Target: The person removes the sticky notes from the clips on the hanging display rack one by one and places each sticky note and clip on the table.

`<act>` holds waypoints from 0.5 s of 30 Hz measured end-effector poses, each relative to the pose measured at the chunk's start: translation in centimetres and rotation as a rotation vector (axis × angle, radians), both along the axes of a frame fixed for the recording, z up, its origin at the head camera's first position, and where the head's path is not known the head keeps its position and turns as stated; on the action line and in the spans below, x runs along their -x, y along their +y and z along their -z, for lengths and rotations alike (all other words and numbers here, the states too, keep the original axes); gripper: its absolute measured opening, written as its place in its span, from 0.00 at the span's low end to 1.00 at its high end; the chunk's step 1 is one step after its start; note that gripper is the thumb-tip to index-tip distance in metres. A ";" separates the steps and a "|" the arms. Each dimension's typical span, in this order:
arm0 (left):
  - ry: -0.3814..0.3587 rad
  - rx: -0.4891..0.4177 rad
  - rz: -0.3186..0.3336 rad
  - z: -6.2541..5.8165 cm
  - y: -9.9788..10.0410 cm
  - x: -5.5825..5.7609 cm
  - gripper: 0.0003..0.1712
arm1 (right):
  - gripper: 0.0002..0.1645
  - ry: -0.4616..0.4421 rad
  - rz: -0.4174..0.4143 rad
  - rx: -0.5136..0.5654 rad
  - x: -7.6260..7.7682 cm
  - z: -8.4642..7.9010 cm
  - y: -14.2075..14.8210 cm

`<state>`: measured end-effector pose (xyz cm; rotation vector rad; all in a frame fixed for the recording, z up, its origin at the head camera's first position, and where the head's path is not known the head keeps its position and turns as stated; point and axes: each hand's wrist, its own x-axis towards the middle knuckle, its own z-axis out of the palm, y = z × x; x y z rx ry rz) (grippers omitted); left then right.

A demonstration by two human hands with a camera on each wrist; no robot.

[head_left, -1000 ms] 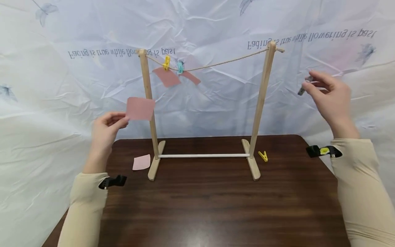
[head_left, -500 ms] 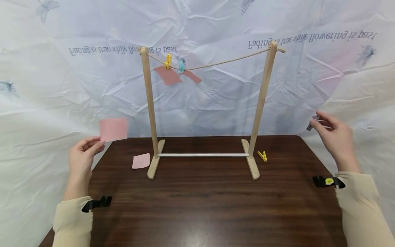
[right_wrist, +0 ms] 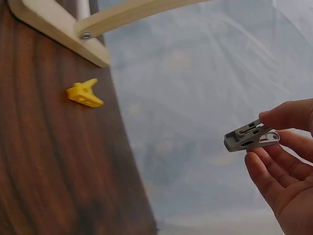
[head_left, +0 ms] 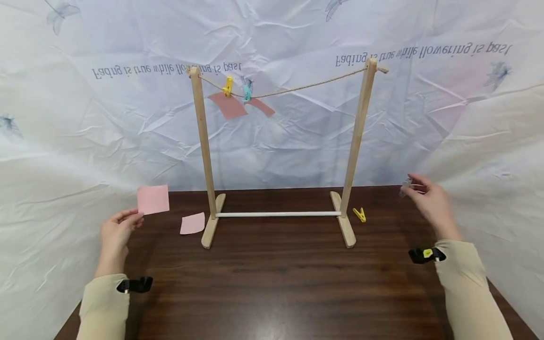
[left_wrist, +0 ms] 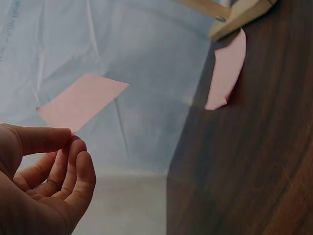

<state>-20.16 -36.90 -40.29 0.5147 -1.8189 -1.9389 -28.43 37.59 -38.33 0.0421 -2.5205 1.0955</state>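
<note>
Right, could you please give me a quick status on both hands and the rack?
Left hand pinches square pink paper note. Right hand pinches grey plastic clothespin. Both clear of wooden rack; nothing between.

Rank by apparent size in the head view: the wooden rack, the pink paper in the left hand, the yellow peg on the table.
1. Rack, by far the largest.
2. Held paper, though it is nearer the camera than the rack.
3. Yellow peg, the smallest.
</note>
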 end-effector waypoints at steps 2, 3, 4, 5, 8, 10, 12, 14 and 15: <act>-0.051 0.009 0.000 0.8 -0.5 0.4 0.14 | 0.36 -0.018 -0.016 -0.021 0.6 0.9 -0.4; -0.081 0.004 0.002 1.2 -0.8 0.6 0.15 | 0.35 -0.026 -0.023 -0.035 0.8 1.3 -0.5; -0.113 0.005 0.001 1.5 -1.1 0.7 0.15 | 0.34 -0.040 -0.023 -0.046 1.1 1.8 -0.7; -0.144 0.006 -0.001 1.9 -1.3 0.9 0.14 | 0.33 -0.048 -0.023 -0.055 1.3 2.2 -0.8; -0.214 0.024 0.000 2.8 -1.9 1.4 0.09 | 0.32 -0.087 -0.017 -0.070 1.7 3.6 -1.2; -0.245 0.077 0.014 3.4 -2.1 1.8 0.04 | 0.33 -0.116 -0.014 -0.082 2.1 4.4 -1.3; -0.272 0.132 0.036 4.0 -2.2 2.1 0.12 | 0.33 -0.139 -0.021 -0.100 2.4 5.0 -1.4; -0.305 0.192 0.061 4.6 -2.2 2.3 0.20 | 0.34 -0.166 -0.029 -0.124 2.9 5.7 -1.4; -0.317 0.213 0.078 4.9 -2.3 2.4 0.23 | 0.35 -0.177 -0.036 -0.139 3.1 6.0 -1.5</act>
